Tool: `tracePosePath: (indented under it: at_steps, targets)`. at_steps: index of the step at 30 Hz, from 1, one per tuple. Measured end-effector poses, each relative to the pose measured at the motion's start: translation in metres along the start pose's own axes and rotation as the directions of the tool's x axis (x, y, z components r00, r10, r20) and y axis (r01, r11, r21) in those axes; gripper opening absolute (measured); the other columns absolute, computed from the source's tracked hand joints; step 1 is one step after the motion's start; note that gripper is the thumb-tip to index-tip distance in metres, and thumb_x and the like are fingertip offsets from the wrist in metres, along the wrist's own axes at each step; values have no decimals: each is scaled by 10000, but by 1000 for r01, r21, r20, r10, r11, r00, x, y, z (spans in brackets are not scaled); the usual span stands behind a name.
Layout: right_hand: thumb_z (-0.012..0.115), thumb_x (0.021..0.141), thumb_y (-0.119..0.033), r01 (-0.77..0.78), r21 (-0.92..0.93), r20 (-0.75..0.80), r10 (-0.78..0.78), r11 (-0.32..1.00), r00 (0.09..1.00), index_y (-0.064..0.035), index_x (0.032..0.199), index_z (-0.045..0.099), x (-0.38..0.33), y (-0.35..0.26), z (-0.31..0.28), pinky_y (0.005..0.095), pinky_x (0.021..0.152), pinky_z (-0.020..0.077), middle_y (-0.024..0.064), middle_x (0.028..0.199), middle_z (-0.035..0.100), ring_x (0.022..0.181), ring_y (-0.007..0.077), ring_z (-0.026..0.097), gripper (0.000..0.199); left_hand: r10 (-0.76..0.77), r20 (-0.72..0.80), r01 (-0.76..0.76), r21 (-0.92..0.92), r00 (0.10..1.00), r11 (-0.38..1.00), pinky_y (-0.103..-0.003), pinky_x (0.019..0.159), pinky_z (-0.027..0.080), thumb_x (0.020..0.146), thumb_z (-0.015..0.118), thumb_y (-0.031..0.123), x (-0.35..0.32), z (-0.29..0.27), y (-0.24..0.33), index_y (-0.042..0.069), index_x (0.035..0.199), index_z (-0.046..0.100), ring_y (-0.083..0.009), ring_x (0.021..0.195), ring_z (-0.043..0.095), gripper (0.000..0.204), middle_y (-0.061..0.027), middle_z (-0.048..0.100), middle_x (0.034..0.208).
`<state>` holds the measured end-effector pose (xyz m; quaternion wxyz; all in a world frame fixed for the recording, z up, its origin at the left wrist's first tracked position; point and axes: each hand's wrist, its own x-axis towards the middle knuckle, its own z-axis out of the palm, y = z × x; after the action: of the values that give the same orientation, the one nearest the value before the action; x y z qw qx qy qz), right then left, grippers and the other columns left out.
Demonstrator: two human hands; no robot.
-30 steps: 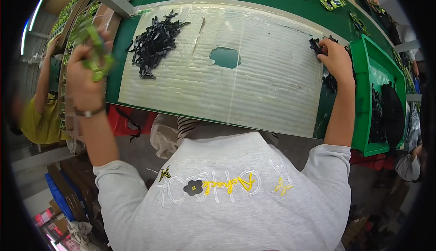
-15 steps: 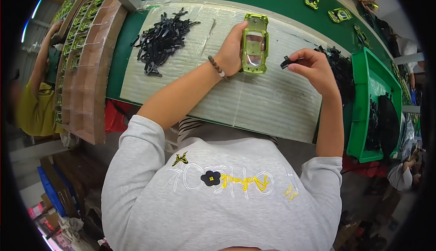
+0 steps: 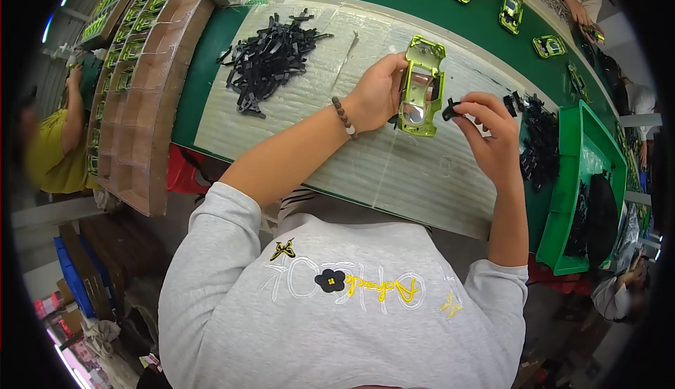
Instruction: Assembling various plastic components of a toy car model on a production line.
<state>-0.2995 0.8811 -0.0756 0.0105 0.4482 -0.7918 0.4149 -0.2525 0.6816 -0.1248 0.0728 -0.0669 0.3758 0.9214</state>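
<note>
My left hand (image 3: 376,93) is closed on the side of a shiny lime-green toy car body (image 3: 410,112), holding it above the mat with its hollow inside partly visible through the window openings. The car body leans slightly. Pinched between the thumb and fingers of my right hand (image 3: 492,132) is a small black plastic part (image 3: 450,110). That part is close beside the car body's right edge; whether they touch, I cannot tell. A heap of long black plastic parts (image 3: 271,62) lies on the pale mat (image 3: 337,157) to the left.
More black parts (image 3: 540,136) are piled at the right, beside a green bin (image 3: 571,171). Several lime car bodies (image 3: 512,12) sit along the green surface beyond the mat. A compartmented box (image 3: 144,122) stands at the left. Co-workers' arms (image 3: 578,9) show at far right and left.
My right hand has brought the black part nearer to the car body. The car body has tilted in my left hand. The whole view has shifted a little.
</note>
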Motion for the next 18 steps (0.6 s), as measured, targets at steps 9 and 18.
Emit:
tracePosePath:
  at_steps: [9,18]
  targets:
    - [664,668,-4,201,-356,-105,-253,913,962,-60,848,646,18,-8,49,325,594,481,46,889,630,718,226,575,189,154,50,-155,22,987,988,-391,861,466,923,312,280,-19,16,-7,113,1306,349,-203,1072,519,420,-73,514,1191]
    - [666,624,1,227,-540,-264,-420,810,868,-60,879,652,22,-4,60,307,578,435,36,895,554,656,200,489,262,234,69,-238,52,970,970,-307,813,490,918,384,200,-21,21,-6,110,1242,344,-127,974,530,338,-44,502,1100]
